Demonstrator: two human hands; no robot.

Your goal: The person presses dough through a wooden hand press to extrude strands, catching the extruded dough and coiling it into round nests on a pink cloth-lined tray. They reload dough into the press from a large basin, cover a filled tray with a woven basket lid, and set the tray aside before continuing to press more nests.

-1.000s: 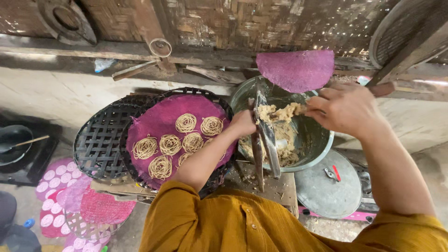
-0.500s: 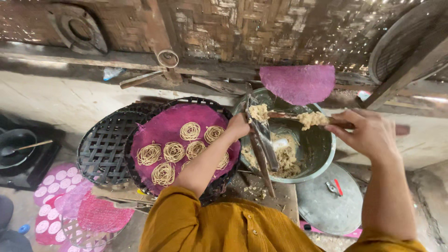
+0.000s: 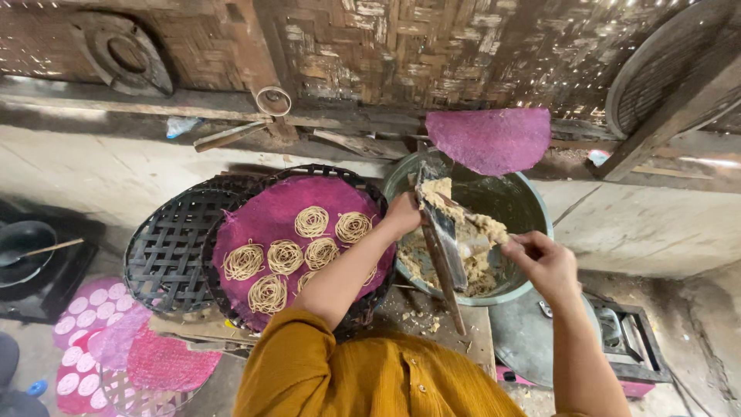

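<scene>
My left hand point(image 3: 403, 215) grips the upper end of a long metal and wood noodle press point(image 3: 441, 239) that leans over a green metal bowl point(image 3: 522, 193) of pale dough point(image 3: 478, 247). My right hand point(image 3: 544, 266) holds a spoon point(image 3: 472, 245) whose tip scrapes dough against the press. Left of the bowl a purple round mat point(image 3: 262, 212) lies on a black woven tray point(image 3: 166, 247) and carries several coiled noodle nests point(image 3: 285, 255). Both sleeves are mustard yellow.
Another purple mat point(image 3: 492, 139) leans on the ledge behind the bowl. Pink and white perforated mats point(image 3: 93, 340) are stacked at lower left. A black pan with a ladle point(image 3: 23, 249) stands far left. A grey lid point(image 3: 525, 340) and a stove point(image 3: 629, 340) lie at right.
My right hand has come down from above the bowl's rim to the press, bringing the spoon with dough. The view has shifted slightly; my left hand stays on the press.
</scene>
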